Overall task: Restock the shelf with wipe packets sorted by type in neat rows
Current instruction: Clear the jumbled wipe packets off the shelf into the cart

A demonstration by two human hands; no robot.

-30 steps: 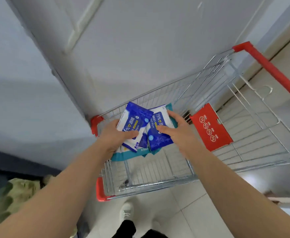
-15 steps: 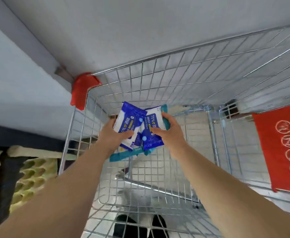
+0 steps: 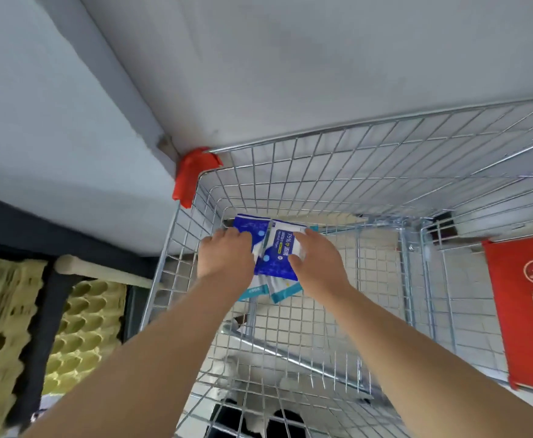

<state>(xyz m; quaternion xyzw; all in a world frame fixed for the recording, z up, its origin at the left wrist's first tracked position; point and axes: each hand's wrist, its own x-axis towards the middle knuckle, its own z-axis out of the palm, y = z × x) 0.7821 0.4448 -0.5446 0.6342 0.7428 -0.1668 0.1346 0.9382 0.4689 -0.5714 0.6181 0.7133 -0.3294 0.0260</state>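
– Two hands down inside the wire shopping cart (image 3: 369,172), left hand (image 3: 225,256) and right hand (image 3: 317,263) each clutching blue wipe packets (image 3: 279,251)!
– Where exactly?
– Low in the cart, near its red corner bumper (image 3: 192,175), with teal-edged packets (image 3: 285,291) poking out beneath the blue ones.

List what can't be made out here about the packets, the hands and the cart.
- Head view: packet count. The left hand and right hand cover the blue wipe packets, and the teal-edged packets beneath show only their ends.
- Head view: the left blue packet has its print under the left hand's fingers.
- Head view: the red sign on the shopping cart is cut off by the right edge.
- Head view: the shelf lies outside the frame.
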